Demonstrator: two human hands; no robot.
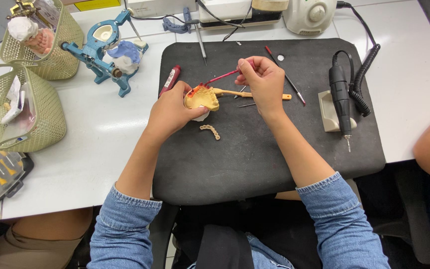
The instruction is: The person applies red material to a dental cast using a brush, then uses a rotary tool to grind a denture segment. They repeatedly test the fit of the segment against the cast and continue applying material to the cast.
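Over the black mat's (255,164) far half on the counter, the left hand (171,112) grips a yellow dental cast (201,97) while the right hand's (264,82) fingers pinch a red-handled tool (221,77) touching its red-waxed rim, mid-shaping work that calls for steady, light strokes.

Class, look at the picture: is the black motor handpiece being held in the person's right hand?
No. The black handpiece lies on its cradle on the dark mat, while the right hand holds a thin red tool.

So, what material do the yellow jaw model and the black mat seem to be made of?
The yellow jaw model looks like dental plaster or stone: matte, chalky and opaque, with red wax-like patches. The black mat seems to be rubber or foam: dull, no glare, rounded corners.
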